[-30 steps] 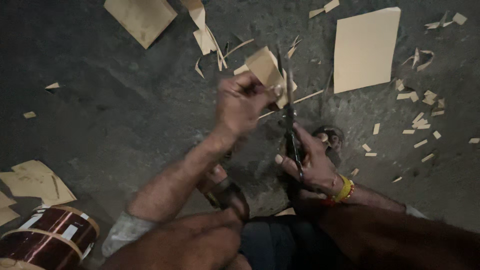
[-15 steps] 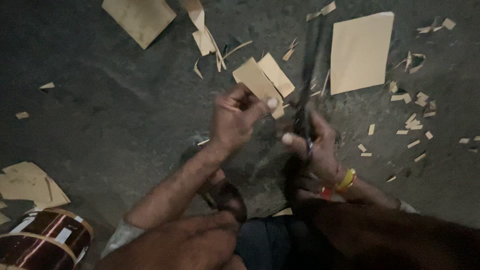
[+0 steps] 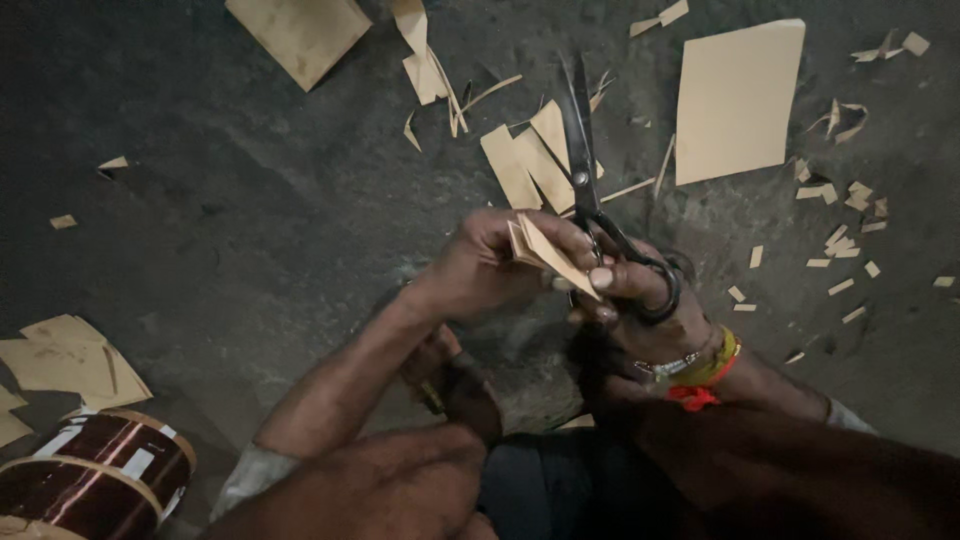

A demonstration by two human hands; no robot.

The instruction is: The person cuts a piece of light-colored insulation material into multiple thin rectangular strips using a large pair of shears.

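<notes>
Dark concrete floor (image 3: 200, 200) lies littered with tan offcuts (image 3: 840, 240). I see my left hand (image 3: 480, 265) pinching a folded paper piece (image 3: 545, 255), my right hand (image 3: 650, 300) gripping scissors (image 3: 590, 190), blades seemingly closed. One larger sheet (image 3: 738, 100) sits uncut.

Tan paper, black scissors, dark grey floor.

The strips (image 3: 545, 250) pinched in the left hand (image 3: 480, 265) are pale tan, the same shade as the cut pieces (image 3: 525, 160), the sheet (image 3: 738, 100) and the scraps (image 3: 840, 235) scattered about; the larger sheet (image 3: 298, 32) at the top edge is a duller, browner tan. The scissors (image 3: 590, 190) in the right hand (image 3: 640, 300) are black with a dull sheen. The floor (image 3: 220, 200) is mottled dark grey. The wrist bands (image 3: 705, 370) are yellow, red and silver. The spool (image 3: 95, 475) is glossy coppery red-brown with pale rims and white patches.
</notes>
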